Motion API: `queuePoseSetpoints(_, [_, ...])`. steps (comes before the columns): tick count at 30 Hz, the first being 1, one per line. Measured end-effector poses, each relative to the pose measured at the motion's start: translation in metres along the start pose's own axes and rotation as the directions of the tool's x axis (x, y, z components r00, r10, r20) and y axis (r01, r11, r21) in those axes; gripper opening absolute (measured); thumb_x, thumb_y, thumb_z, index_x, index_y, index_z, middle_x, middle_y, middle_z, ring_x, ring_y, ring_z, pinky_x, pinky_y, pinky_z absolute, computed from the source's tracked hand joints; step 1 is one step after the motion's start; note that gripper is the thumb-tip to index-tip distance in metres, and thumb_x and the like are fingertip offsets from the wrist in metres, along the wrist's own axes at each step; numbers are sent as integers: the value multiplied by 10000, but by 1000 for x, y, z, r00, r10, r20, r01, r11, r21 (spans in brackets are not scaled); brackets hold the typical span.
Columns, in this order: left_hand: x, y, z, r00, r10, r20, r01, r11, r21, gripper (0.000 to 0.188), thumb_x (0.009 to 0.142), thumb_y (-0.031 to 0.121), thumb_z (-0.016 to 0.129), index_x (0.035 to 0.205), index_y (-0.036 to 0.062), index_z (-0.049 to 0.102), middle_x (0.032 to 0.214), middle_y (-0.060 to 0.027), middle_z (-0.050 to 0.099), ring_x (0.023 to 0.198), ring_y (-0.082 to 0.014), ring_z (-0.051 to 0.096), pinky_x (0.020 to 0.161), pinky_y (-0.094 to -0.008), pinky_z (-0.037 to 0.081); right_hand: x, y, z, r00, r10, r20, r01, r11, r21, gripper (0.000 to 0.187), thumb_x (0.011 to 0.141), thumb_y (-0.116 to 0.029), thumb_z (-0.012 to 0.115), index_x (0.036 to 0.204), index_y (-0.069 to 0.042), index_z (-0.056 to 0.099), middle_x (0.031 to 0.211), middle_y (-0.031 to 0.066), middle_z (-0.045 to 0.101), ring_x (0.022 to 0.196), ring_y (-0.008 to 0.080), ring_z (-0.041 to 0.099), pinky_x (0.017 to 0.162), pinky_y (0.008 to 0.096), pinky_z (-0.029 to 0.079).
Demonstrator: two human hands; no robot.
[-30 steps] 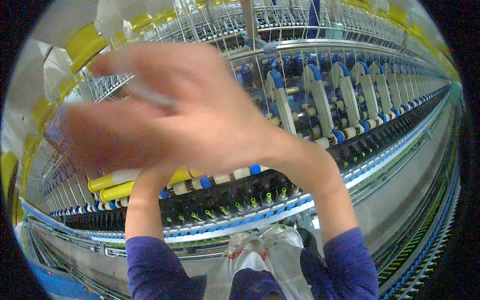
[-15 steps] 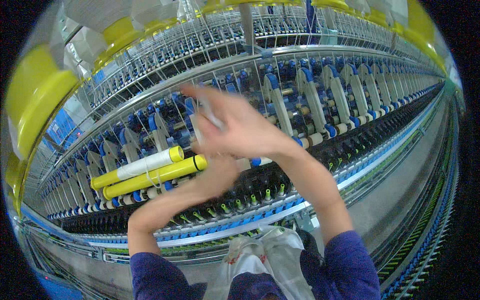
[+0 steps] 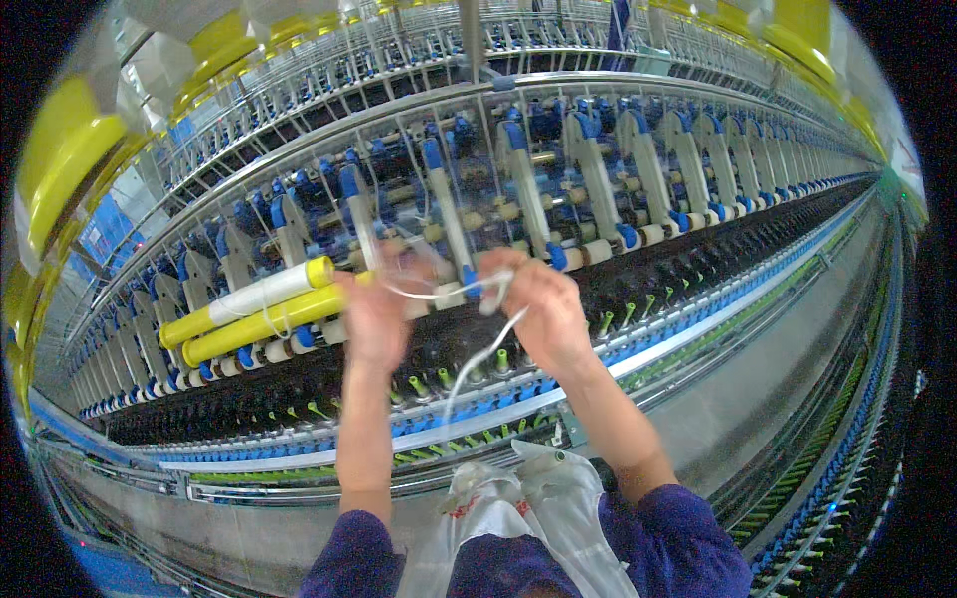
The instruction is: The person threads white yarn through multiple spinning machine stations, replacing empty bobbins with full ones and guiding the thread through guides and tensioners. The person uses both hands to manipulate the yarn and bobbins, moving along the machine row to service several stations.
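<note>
A thick white strand of fiber (image 3: 478, 364) hangs from my right hand (image 3: 543, 311), whose curled fingers are closed on it. A thinner length of the strand crosses from there toward my left hand (image 3: 377, 317). Motion smears the left fingers, so their grip on the strand cannot be made out. Just left of that hand lie two yellow tubes side by side, slanted across the spinning frame. The upper tube (image 3: 189, 324) carries a band of white fiber, and the lower tube (image 3: 264, 327) is bare over most of its length. A loop of strand droops over them.
Behind my hands runs a row of grey arms with blue caps (image 3: 591, 179) and pale rollers. Below are black parts, green spindle tips (image 3: 502, 361) and a blue rail. Yellow bobbins (image 3: 70, 184) hang overhead at left. Another machine row (image 3: 847, 508) curves along the right.
My hands, crossed over each other before, are now apart. The left moved left and up, the right moved right and down. The strand now shows between and below them.
</note>
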State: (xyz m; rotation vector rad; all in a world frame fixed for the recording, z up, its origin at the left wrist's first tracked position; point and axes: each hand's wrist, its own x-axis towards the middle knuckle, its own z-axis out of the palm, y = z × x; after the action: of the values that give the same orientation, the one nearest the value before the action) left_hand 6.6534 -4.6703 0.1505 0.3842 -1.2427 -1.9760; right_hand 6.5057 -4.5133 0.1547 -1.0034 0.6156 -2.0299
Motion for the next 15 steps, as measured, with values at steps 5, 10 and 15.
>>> queuePoseSetpoints(5, [-40, -101, 109, 892, 255, 374, -324, 936, 135, 930, 709, 672, 399, 1383, 33, 353, 911, -156, 595, 832, -274, 564, 747, -365, 458, -18, -45, -53, 969, 120, -215, -2, 876, 482, 489, 953, -445, 467, 1020, 21, 599, 1253, 193, 551, 1167, 275, 517, 1019, 404, 382])
queuePoseSetpoints(10, [-4, -151, 223, 441, 829, 343, -660, 41, 750, 209, 703, -4, 730, 621, 31, 541, 763, -105, 497, 662, -260, 445, 591, -344, 357, -76, -78, -125, 986, 146, 75, -164, 919, 358, 898, 869, -726, 326, 1438, -34, 278, 1417, 102, 403, 1310, 210, 367, 1101, 379, 256])
queuePoseSetpoints(15, [-7, -224, 231, 971, -69, 227, 186, 815, -549, 495, 953, 362, 530, 534, 159, 364, 550, 24, 416, 480, -104, 437, 433, -254, 345, -120, -142, -216, 870, 493, 10, -450, 800, -396, 407, 901, -254, 643, 1200, 20, 603, 1197, 108, 624, 1082, 174, 590, 934, 337, 475])
